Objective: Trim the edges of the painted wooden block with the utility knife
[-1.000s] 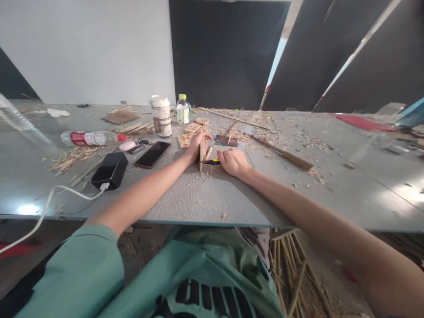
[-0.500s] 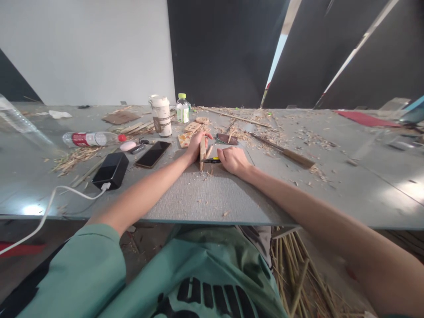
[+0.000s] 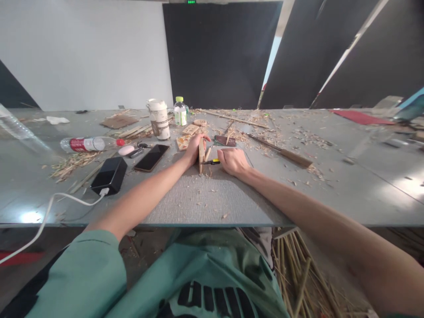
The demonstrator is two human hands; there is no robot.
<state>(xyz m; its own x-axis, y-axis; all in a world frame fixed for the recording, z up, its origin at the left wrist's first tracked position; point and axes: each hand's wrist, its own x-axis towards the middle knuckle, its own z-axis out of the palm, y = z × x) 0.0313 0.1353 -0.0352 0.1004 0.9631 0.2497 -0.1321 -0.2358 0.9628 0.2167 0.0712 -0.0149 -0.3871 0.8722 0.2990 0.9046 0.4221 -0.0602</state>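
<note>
Near the middle of the grey table, my left hand (image 3: 194,149) grips a thin wooden piece (image 3: 201,157) that stands on edge. My right hand (image 3: 233,161) is closed around a yellow and black knife (image 3: 214,161), its dark end pointing left and meeting the wood's right face. A small light stick (image 3: 208,153) leans between the two hands. Just beyond them lies a dark brown case-like object (image 3: 225,141). Behind my left hand is a flat wooden piece with orange marks (image 3: 183,142). The fingertips of my left hand are partly hidden by the wood.
A phone (image 3: 151,157), a black power block (image 3: 109,175) with a white cable, and a lying bottle (image 3: 91,144) are at the left. A cup (image 3: 159,120) and green-capped bottle (image 3: 180,112) stand behind. A wooden-handled tool (image 3: 294,157) lies right, among shavings.
The head view has shifted slightly, so the table sits a little lower and further left. Both hands keep their holds, and the knife remains against the wood.
</note>
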